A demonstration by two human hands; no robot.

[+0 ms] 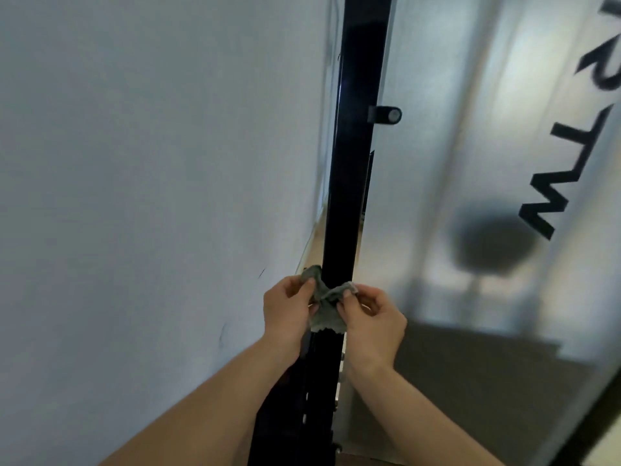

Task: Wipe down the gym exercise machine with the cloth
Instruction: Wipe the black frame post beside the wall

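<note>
White wall (pixel 151 196) fills the left of the view. A frosted panel (pixel 470 163) with large black lettering (pixel 544 183) stands on the right, with a dark blurred shape behind it. Between them runs the gym machine's black upright post (pixel 356 146). It is glossy, with a small bracket (pixel 384 115) on its right edge, well above the hands. A strip of pale floor (pixel 314 240) shows between wall and post.

Cloth (pixel 327 309): grey-green, drawn across the near face of the post, low on its visible length. Left hand (pixel 287 309) pinches the cloth's left end with fingers curled. Right hand (pixel 371 319) pinches the right end the same way. Both ends are bunched, and a flap hangs below against the post.

Step, as judged: wiping the upright, with the cloth used as a strap. The next move calls for even tension on both ends while sliding along the post. Going up, the bracket will need working around. How much of the post is already wiped cannot be told.
</note>
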